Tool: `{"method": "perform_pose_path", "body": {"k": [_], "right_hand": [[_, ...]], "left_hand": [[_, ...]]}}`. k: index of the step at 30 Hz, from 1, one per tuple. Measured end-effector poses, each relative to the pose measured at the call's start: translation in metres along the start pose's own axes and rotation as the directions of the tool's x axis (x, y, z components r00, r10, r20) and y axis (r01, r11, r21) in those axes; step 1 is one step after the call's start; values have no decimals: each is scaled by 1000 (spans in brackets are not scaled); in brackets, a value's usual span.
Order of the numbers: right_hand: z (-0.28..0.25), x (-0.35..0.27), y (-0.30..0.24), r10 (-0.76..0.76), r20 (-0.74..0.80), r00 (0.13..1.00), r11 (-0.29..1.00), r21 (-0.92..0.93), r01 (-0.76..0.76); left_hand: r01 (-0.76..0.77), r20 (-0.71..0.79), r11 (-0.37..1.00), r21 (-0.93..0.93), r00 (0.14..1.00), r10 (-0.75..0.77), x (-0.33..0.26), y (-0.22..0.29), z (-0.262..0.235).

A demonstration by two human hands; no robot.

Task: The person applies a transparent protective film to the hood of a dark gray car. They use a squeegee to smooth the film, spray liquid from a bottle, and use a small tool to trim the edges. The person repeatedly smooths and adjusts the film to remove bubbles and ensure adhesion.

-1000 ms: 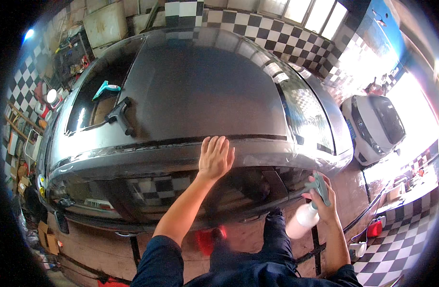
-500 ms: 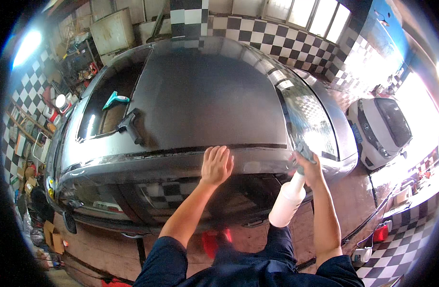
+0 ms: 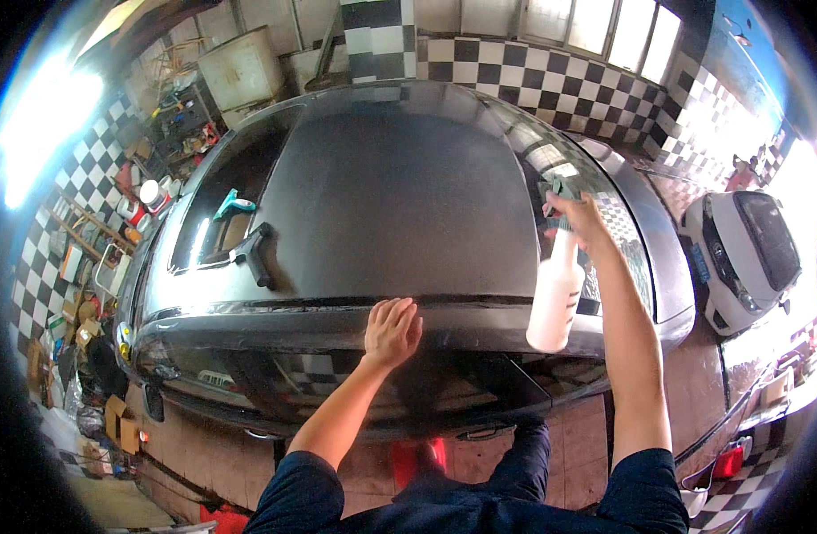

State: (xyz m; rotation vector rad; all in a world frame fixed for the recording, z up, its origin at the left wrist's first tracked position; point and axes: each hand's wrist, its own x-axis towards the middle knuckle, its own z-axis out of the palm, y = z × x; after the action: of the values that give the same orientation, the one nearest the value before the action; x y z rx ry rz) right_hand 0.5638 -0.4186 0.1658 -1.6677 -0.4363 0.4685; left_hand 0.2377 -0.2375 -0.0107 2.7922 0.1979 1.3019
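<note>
My right hand [image 3: 579, 216] grips a spray bottle [image 3: 555, 298] by its grey trigger head. The bottle is white and translucent and hangs tilted slightly, over the right end of a dark grey car [image 3: 408, 205], beside its rear window [image 3: 595, 187]. My left hand [image 3: 393, 333] lies on the near edge of the car's roof, its fingers stretched out and nothing in it. Far to the left of that hand, a black pistol-shaped tool [image 3: 257, 255] lies where roof and windshield meet. A teal squeegee [image 3: 235, 205] rests on the dark windshield glass [image 3: 217, 236].
A white car [image 3: 742, 258] stands at the right. Shelves with clutter, buckets [image 3: 150, 192] and cardboard boxes [image 3: 121, 424] line the left. A black-and-white checkered wall [image 3: 533, 80] runs behind the car. Something red [image 3: 417, 461] is by my legs.
My right hand has carried the spray bottle farther out over the rear window. My left hand stays at the roof edge. The whole view has shifted slightly.
</note>
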Motion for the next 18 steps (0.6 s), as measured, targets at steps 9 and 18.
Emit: {"method": "perform_pose_path", "body": {"k": [9,18], "right_hand": [[37,-12,-36,129,277,952,976,-207,-72],[5,-116,-4,48,402,914,989,-145,12]], "left_hand": [[18,17,1000,-21,1000,-17,4,3,-2],[33,-14,999,-35,999,-33,4,3,-3]]}}
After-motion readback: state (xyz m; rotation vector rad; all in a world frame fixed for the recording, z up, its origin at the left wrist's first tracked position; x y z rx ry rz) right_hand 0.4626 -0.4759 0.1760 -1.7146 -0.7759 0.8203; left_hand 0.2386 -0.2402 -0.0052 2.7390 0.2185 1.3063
